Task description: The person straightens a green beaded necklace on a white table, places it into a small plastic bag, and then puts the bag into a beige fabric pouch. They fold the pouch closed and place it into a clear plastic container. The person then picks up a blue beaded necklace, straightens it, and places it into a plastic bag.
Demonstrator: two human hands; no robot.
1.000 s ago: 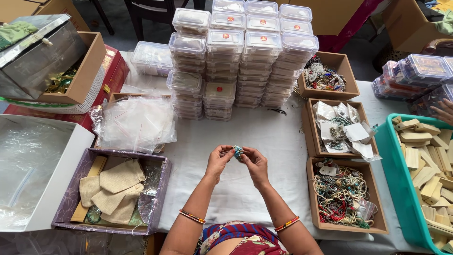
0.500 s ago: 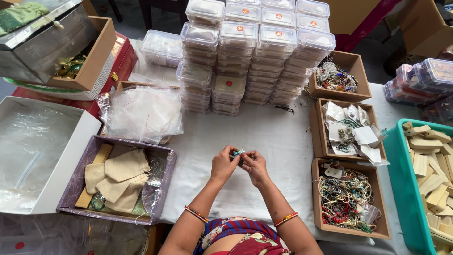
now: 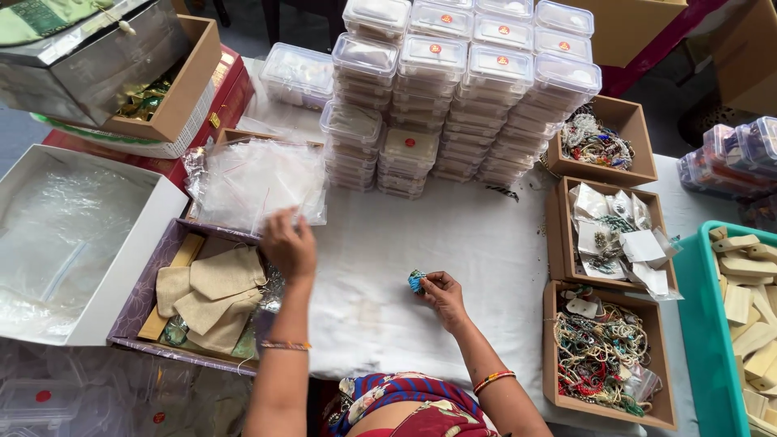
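My right hand (image 3: 443,295) pinches a small blue beaded jewellery piece (image 3: 416,281) just above the white tablecloth (image 3: 453,235). My left hand (image 3: 287,243) has reached out to the left and hovers, fingers spread, at the near edge of a pile of clear plastic pouches (image 3: 252,182), beside a purple-rimmed box (image 3: 133,311) that holds beige cloth pouches (image 3: 212,291). Whether the left fingers touch a pouch I cannot tell.
Stacks of clear lidded plastic boxes (image 3: 453,89) stand at the back. Three cardboard trays on the right hold beaded jewellery (image 3: 603,344), small packets (image 3: 619,235) and more beads (image 3: 597,142). A teal crate of wooden blocks (image 3: 740,307) is far right; a white box (image 3: 65,243) far left.
My left hand let go of the blue piece and swung left to the plastic pouches. The right hand keeps the piece and has lowered slightly. The view shifted a little.
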